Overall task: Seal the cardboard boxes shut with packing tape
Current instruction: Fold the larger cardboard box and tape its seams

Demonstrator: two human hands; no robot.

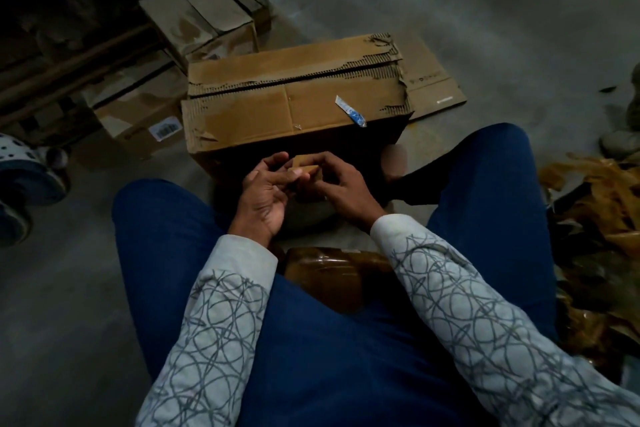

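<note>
Brown packing tape roll point(305, 168) is gripped by both hands, left hand point(266, 194) at its 8 o'clock, right hand point(341, 189) at 4 o'clock, fingers curled round it. The cardboard box point(294, 104) lies near, at 12 o'clock.

Long light-grey sleeves point(214, 305), dark looping scribble print, plainer at cuffs. Plain blue trousers point(329, 357). Bare left hand point(266, 194), bare right hand point(343, 191).
</note>
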